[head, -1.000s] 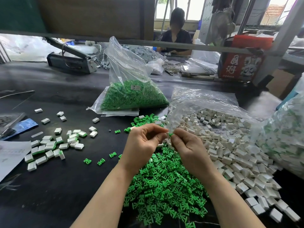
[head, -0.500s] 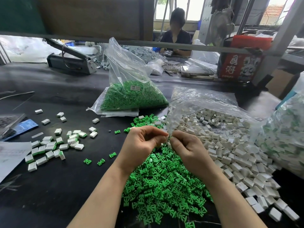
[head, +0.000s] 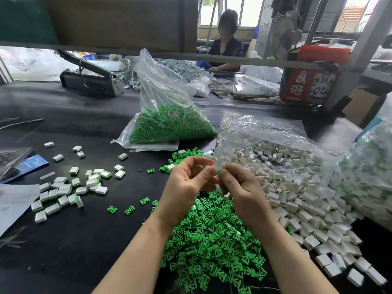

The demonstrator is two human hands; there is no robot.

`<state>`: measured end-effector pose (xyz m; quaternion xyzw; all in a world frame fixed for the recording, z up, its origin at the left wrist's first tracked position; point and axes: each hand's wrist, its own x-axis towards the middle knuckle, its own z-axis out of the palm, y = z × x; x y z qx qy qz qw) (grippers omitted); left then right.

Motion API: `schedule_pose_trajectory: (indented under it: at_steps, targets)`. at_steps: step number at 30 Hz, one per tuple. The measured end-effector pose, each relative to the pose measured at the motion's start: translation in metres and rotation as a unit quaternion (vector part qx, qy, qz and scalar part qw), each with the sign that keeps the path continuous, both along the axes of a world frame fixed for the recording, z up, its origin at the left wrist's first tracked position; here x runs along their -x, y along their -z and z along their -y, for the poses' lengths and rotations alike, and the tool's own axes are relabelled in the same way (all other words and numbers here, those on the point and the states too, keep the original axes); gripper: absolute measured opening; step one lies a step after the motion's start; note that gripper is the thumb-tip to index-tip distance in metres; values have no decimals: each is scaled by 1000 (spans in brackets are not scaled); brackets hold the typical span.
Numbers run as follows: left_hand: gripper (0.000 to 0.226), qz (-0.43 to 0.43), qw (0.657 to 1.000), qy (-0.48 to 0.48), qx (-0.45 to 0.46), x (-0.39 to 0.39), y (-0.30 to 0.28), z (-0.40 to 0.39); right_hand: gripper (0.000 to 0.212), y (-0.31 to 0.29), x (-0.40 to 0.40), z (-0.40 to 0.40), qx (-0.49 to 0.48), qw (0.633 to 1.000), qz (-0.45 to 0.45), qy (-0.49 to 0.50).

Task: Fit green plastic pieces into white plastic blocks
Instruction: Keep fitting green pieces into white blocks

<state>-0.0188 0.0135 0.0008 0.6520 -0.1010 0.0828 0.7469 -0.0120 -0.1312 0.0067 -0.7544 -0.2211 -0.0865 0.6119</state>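
Green piece (head: 219,171) pinched between both hands (head: 186,185); bag label (head: 174,114) unreadable.

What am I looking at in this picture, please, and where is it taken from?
It is one view, from a camera worn on a person's head, looking down at their own bare hands over a dark table. The left hand and right hand meet at the fingertips, pinching a green piece; a white block shows under the right hand. Below them lies a loose green pile, to the right a white pile spilling from a clear bag. Finished blocks lie scattered on the left, a green bag behind. Another person sits in the background.
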Motion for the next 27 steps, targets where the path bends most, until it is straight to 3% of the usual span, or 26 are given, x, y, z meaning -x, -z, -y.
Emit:
schedule_pose_trajectory:
  at_steps: [7, 16, 27]
  targets:
    - [36, 21, 985, 28, -171, 5, 2, 4, 27, 5, -2, -5, -37, 998, -33, 24]
    - [24, 18, 996, 16, -90, 3, 6, 7, 28, 2, -2, -1, -35, 999, -30, 23]
    - [23, 21, 996, 26, -79, 4, 4, 6, 29, 1, -2, 0, -29, 999, -20, 32]
